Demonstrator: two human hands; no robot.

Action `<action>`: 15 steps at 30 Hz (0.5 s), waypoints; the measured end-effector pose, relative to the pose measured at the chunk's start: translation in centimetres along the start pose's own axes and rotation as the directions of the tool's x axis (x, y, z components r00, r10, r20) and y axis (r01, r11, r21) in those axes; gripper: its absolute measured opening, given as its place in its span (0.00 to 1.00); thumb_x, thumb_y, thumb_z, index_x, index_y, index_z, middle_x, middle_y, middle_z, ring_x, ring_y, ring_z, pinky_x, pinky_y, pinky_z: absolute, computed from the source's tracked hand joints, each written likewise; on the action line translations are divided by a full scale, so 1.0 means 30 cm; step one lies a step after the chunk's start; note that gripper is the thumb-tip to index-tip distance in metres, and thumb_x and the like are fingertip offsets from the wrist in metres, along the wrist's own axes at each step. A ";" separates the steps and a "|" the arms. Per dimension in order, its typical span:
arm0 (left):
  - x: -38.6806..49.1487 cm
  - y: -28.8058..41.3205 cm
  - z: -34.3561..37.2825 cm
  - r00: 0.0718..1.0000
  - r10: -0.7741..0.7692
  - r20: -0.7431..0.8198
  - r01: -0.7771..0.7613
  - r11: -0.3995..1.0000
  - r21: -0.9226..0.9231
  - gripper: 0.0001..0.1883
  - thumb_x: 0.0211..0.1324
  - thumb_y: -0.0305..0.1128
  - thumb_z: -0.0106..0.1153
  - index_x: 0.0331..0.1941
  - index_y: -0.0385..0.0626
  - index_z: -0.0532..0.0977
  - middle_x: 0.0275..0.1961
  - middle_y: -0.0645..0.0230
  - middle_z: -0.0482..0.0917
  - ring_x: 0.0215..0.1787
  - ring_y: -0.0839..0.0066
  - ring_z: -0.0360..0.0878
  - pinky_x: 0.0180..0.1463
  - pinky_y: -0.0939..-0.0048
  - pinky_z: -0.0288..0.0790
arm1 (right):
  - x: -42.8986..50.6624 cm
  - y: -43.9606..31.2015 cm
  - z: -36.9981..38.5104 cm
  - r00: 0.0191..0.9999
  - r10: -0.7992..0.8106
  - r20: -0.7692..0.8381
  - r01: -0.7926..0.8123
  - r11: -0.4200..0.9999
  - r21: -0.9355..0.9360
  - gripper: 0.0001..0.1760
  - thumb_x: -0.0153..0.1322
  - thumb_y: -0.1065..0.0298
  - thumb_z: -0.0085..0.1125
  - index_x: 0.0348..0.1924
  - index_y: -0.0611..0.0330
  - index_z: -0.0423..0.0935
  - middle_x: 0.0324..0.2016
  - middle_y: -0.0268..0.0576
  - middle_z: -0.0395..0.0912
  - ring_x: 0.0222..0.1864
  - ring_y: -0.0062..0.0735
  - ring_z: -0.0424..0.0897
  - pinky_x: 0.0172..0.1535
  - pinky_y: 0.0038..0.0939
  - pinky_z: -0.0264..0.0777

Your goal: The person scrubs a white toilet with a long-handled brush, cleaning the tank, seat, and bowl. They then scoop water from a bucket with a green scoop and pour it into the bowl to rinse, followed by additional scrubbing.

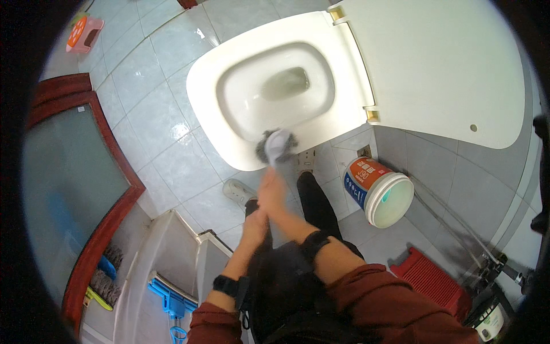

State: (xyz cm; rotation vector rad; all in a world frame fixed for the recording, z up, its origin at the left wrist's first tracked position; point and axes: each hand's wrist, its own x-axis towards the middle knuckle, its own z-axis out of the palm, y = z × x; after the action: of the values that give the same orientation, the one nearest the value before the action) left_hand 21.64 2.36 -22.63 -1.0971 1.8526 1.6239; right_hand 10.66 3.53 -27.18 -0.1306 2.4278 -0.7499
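Both my hands are close together in front of me, just below the near edge of a white toilet seat (206, 86). My right hand (272, 193) is shut on a scouring brush (278, 145) with a pale round holder and a dark grey scrubbing head, blurred by motion. The brush head lies over the near rim of the seat. My left hand (256, 223) is against the underside of my right hand or wrist; whether it grips anything is hidden. Water stands in the toilet bowl (285, 84). The toilet lid (438, 64) is raised at the right.
A plastic bucket (365, 182) with a white rim stands right of my legs. Beyond it lie a red ribbed plastic thing (432, 281) and metal shower fittings (494, 262). A red-framed glass door (137, 189), a blue mop head (174, 303) and a pink stool (88, 34) are at the left.
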 end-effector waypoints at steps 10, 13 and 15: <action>0.356 0.399 0.226 0.948 0.313 0.059 -0.318 0.927 0.198 0.15 0.61 0.35 0.36 0.49 0.48 0.66 0.36 0.51 0.77 0.37 0.47 0.74 0.41 0.49 0.66 | 0.412 0.046 -0.435 0.950 0.299 -0.093 -0.221 0.850 0.478 0.29 0.74 0.51 0.34 0.17 0.64 0.65 0.07 0.42 0.64 0.07 0.36 0.65 0.12 0.35 0.63; 0.167 0.245 0.091 0.967 0.254 -0.018 -0.252 0.965 0.071 0.18 0.62 0.42 0.35 0.49 0.47 0.67 0.36 0.52 0.77 0.36 0.47 0.74 0.40 0.51 0.66 | 0.201 0.029 -0.244 0.962 0.192 -0.193 -0.125 0.941 0.315 0.24 0.73 0.55 0.38 0.20 0.65 0.67 0.09 0.41 0.65 0.11 0.35 0.67 0.16 0.33 0.64; 0.042 0.155 0.027 0.998 0.029 0.056 -0.033 0.997 0.068 0.18 0.63 0.43 0.35 0.47 0.45 0.68 0.35 0.51 0.77 0.36 0.46 0.73 0.39 0.50 0.65 | 0.064 0.012 -0.156 0.964 0.260 -0.050 -0.234 0.925 0.300 0.21 0.73 0.57 0.40 0.25 0.66 0.68 0.12 0.39 0.65 0.16 0.30 0.67 0.20 0.31 0.64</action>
State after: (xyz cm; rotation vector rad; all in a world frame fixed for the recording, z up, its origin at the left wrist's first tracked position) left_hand 17.08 2.77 -20.91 -0.9894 1.8838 1.5796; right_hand 6.47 5.59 -25.23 0.3276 2.3239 -1.0017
